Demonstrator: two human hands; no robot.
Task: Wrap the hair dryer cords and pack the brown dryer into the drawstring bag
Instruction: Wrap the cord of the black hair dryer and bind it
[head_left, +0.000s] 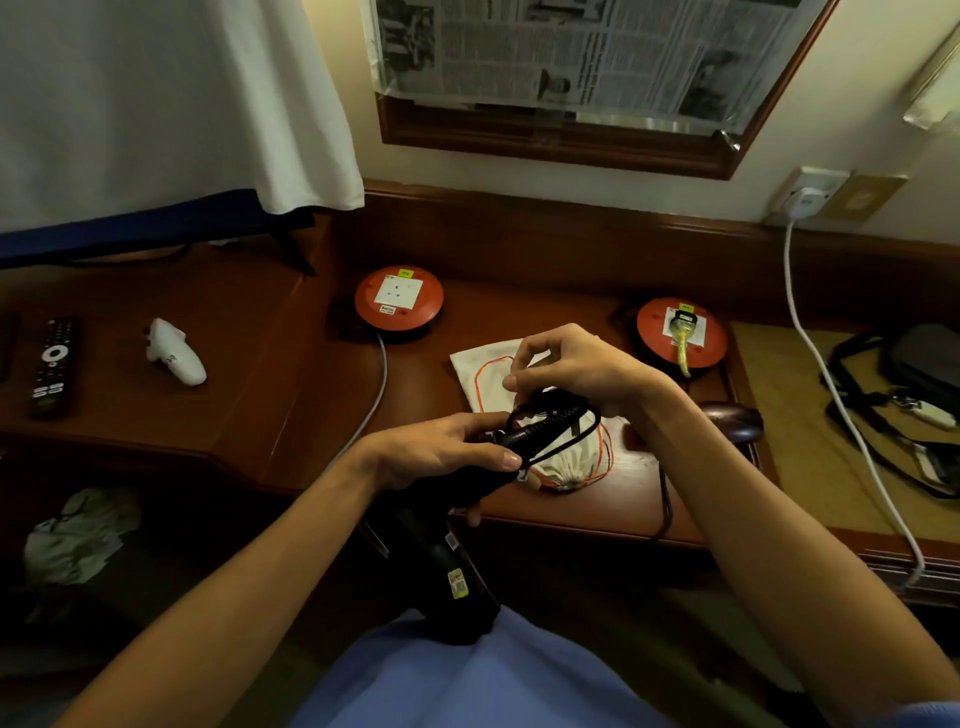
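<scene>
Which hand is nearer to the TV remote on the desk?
Left. The left hand grips the black hair dryer near the middle, with the TV remote farther off to its left. The right hand is farther right still, above the drawstring bag.

Glossy polished wood desk (571, 519) — pale cloth drawstring bag (485, 371), seemingly matt black plastic dryer (441, 561).

I read this as a hotel-style bedroom. Evidence: built-in dark wood desk (322, 364) with raised back ledge, TV remote (53, 367), framed mirror (561, 140) papered with newspaper (561, 52), white curtain (156, 104).
</scene>
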